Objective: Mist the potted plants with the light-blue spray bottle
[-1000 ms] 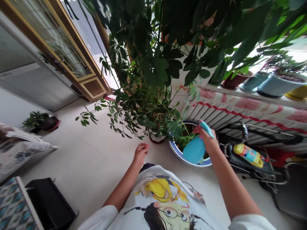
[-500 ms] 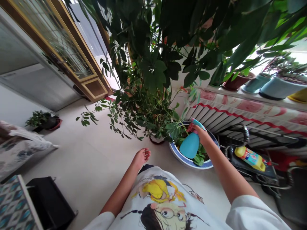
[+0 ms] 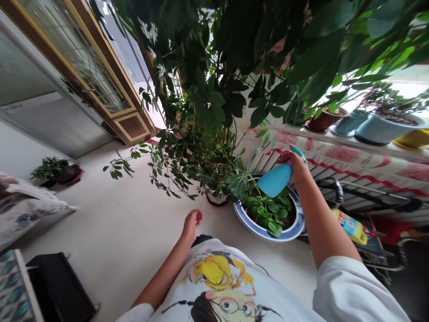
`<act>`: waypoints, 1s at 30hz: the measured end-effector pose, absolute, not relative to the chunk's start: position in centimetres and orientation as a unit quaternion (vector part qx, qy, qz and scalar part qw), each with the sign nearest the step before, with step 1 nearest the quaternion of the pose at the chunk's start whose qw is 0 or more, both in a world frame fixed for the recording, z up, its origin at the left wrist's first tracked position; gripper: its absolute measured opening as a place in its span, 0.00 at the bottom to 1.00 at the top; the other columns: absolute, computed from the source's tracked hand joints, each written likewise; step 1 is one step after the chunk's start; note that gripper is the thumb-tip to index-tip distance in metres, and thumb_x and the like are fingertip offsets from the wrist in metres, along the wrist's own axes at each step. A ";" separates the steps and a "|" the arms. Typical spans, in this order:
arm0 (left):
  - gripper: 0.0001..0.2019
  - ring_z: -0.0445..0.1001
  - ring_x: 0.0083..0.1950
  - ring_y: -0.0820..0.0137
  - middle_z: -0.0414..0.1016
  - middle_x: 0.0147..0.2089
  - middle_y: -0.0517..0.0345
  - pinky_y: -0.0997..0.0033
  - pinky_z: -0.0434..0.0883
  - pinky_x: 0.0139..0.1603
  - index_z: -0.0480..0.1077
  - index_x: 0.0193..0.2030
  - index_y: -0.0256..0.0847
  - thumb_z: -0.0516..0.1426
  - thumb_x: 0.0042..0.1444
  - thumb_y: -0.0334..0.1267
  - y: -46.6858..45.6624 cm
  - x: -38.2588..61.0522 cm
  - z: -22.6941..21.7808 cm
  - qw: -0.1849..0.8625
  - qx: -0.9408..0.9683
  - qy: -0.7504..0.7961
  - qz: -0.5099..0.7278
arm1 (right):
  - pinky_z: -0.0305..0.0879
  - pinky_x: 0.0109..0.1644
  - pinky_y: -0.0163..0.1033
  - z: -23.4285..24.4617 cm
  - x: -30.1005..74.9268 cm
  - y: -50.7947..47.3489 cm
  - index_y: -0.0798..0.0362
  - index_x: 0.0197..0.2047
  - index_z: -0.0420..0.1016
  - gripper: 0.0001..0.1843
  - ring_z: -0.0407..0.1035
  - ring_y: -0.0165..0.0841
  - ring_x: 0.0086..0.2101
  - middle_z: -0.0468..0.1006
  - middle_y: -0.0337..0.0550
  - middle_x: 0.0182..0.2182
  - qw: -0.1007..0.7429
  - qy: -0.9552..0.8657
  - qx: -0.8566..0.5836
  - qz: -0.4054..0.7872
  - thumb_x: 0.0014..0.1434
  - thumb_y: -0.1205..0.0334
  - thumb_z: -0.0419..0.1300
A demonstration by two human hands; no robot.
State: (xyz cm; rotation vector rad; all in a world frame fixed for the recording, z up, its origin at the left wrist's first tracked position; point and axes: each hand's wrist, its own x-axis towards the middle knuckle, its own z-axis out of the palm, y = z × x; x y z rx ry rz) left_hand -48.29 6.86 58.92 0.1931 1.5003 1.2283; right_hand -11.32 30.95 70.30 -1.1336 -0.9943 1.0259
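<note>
My right hand is wrapped around the neck of a blue spray bottle, which is tilted with its rounded base towards the lower left. The bottle hangs above a round blue-and-white pot of low leafy green plants. My fingers and the raised spot hide part of the sprayer head. My left hand hangs empty over the floor, its fingers loosely curled and apart from any object. A tall leafy plant rises behind the pot and fills the upper middle.
Potted plants, among them a light blue pot, line the sill at right. Below stands a black metal-framed cart holding a yellow bottle. A small potted plant, a cloth-covered piece and a black box are at left.
My right hand has raised the spray bottle up and to the right, so more of the pot's plants show. My left hand has shifted slightly left, and the view has moved a little.
</note>
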 end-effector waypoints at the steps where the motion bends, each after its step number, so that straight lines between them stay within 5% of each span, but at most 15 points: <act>1: 0.09 0.74 0.30 0.75 0.77 0.31 0.57 0.76 0.64 0.34 0.71 0.35 0.38 0.57 0.49 0.39 6.8 -48.3 58.8 0.550 0.096 0.638 0.530 | 0.70 0.30 0.37 70.6 -11.2 31.4 0.51 0.25 0.68 0.13 0.70 0.30 0.23 0.71 0.37 0.19 0.612 -0.438 -0.490 0.440 0.49 0.50 0.61; 9: 0.17 0.75 0.33 0.71 0.78 0.33 0.53 0.72 0.67 0.37 0.73 0.36 0.39 0.58 0.50 0.51 6.7 -48.0 59.4 0.525 0.210 0.629 0.534 | 0.72 0.30 0.37 69.4 -11.0 32.3 0.51 0.27 0.69 0.09 0.71 0.31 0.23 0.73 0.37 0.19 0.596 -0.441 -0.489 0.460 0.46 0.57 0.63; 13: 0.17 0.75 0.33 0.71 0.78 0.33 0.53 0.72 0.67 0.37 0.73 0.36 0.39 0.57 0.51 0.51 6.6 -48.0 59.5 0.522 0.222 0.627 0.533 | 0.71 0.25 0.36 68.2 -11.1 31.7 0.51 0.28 0.69 0.08 0.69 0.30 0.19 0.71 0.34 0.16 0.594 -0.400 -0.521 0.465 0.46 0.58 0.62; 19: 0.16 0.75 0.33 0.72 0.79 0.33 0.53 0.73 0.67 0.36 0.73 0.36 0.38 0.57 0.51 0.50 6.6 -48.2 59.1 0.525 0.217 0.629 0.531 | 0.72 0.30 0.36 68.1 -11.2 31.5 0.53 0.29 0.73 0.15 0.75 0.33 0.26 0.78 0.39 0.22 0.591 -0.417 -0.519 0.455 0.45 0.51 0.67; 26: 0.17 0.75 0.33 0.72 0.79 0.33 0.53 0.73 0.67 0.36 0.73 0.36 0.38 0.58 0.49 0.52 6.7 -48.3 58.5 0.528 0.213 0.630 0.528 | 0.70 0.24 0.39 69.6 -11.3 32.0 0.51 0.27 0.70 0.07 0.69 0.32 0.18 0.71 0.36 0.15 0.600 -0.360 -0.552 0.453 0.46 0.57 0.61; 30: 0.17 0.75 0.32 0.72 0.79 0.32 0.54 0.74 0.67 0.35 0.73 0.35 0.38 0.58 0.49 0.51 6.7 -48.7 57.9 0.515 0.210 0.635 0.535 | 0.72 0.30 0.38 70.7 -12.4 31.6 0.52 0.28 0.73 0.08 0.73 0.33 0.24 0.76 0.39 0.20 0.593 -0.419 -0.514 0.456 0.45 0.58 0.63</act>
